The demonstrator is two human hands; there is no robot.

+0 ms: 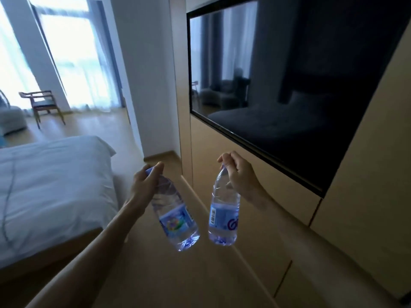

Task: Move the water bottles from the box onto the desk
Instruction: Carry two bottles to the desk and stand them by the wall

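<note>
Both grips are occupied: the left hand is curled round the neck and cap of one water bottle, and the right hand is pinched round the cap of a second water bottle. Each bottle is carried in the air, hanging below its grip; the left one is tilted with its base swung toward the right one, which hangs nearly upright, and the two bases are near each other but apart. Neither the box nor the counter is seen, so the set-down spot cannot be judged. A bed lies out beyond the left grip, a dark screen is mounted on the panelled wall above and beyond the right grip, and wooden floor is seen beneath both. The carrying step appears to be in hand. It is probably done best if the necks are held firmly, the bottles are kept from swinging into each other, and each is lowered base first and only let go once it stands flat on the counter.
</note>
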